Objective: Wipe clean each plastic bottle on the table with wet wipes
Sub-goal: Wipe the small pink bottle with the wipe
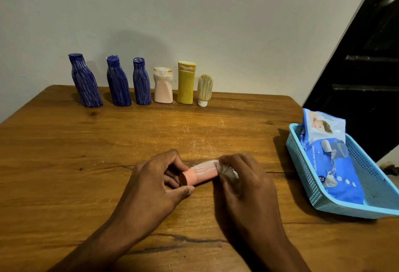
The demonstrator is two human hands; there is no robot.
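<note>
A small pink bottle [199,174] with white streaks lies on its side just above the wooden table [64,153], held between both hands. My left hand [159,176] grips its cap end with thumb and fingers. My right hand [244,176] holds a crumpled white wet wipe [226,170] wrapped round the bottle's other end. Against the wall stand three blue streaked bottles [86,80] [118,81] [141,81], a pale pink bottle [163,86], a yellow bottle [186,82] and a small beige tube [204,90] standing on its white cap.
A light blue perforated basket [367,209] sits at the table's right edge with a blue wet wipes pack [336,163] in it. A dark door [367,66] stands behind it. White powdery marks dot the table's middle.
</note>
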